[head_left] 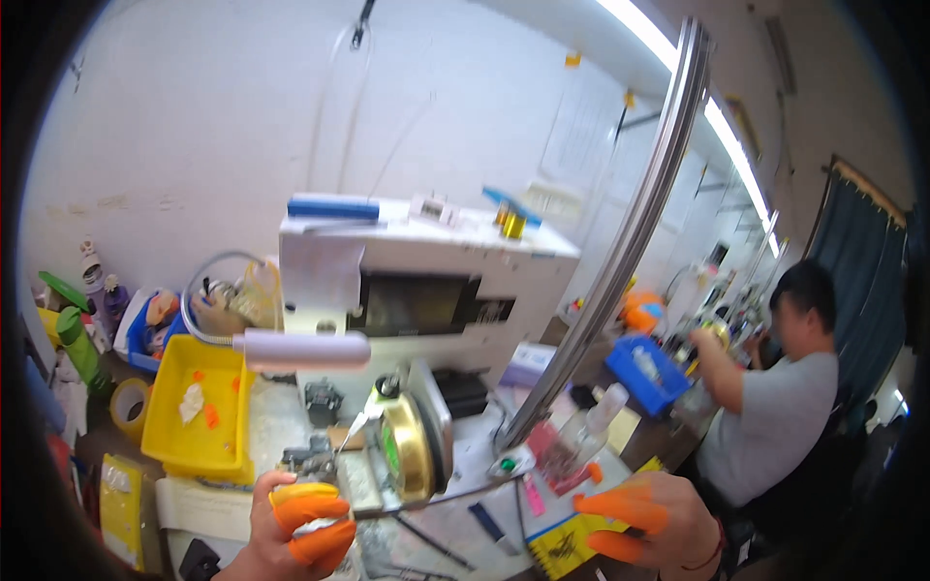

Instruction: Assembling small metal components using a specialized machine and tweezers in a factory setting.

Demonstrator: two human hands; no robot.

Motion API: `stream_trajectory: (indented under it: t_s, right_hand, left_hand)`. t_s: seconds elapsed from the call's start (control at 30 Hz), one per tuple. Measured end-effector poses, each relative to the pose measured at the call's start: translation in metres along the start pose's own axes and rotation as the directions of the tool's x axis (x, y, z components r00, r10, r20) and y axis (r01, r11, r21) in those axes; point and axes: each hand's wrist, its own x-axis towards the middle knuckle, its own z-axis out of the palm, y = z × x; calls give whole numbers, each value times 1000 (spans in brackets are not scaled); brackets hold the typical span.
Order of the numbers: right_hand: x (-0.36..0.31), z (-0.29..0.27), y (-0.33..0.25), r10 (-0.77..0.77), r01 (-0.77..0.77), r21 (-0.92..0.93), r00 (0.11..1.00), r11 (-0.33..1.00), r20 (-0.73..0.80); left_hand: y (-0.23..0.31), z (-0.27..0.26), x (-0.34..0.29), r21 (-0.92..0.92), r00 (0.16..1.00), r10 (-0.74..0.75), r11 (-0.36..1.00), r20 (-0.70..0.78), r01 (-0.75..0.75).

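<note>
My left hand (302, 528) is at the lower middle, with orange and yellow covers on its fingers. Those fingers are curled, and a small white thing (315, 526) shows between them; its kind is unclear. Just beyond stands a gold-coloured wheel (412, 453) on a white bench machine (513, 281), with dark metal fixtures (312, 455) to its left. My right hand (664, 523) is at the lower right, also with orange finger covers. A gap shows between its fingers and thumb, and I see nothing in it. Beneath it lies a yellow booklet (557, 549).
A purple-white lamp head (305, 351) hangs before the machine. At left stand a yellow bin (165, 450) and a tape roll (130, 406). A metal post (620, 271) rises right of the machine, near a clear bottle (601, 416). Further right, a person (775, 407) sits by a blue bin (647, 376).
</note>
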Motion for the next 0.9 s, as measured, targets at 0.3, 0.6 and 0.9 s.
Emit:
stream_trajectory:
  t_s: [0.3,0.6,0.9]
  right_hand:
    - [84,-92,41,-211,8,-224,363,975,-908]
    - [198,-182,139,162,-459,9,295,889,-942]
    - [218,-182,161,458,-348,372,208,861,-864]
  left_hand:
    - [-16,-5,22,-120,990,60,990,-126,-75]
    - [-36,-1,22,-140,987,-16,990,-158,-6]
    - [-42,-13,17,-131,985,-44,991,-165,22]
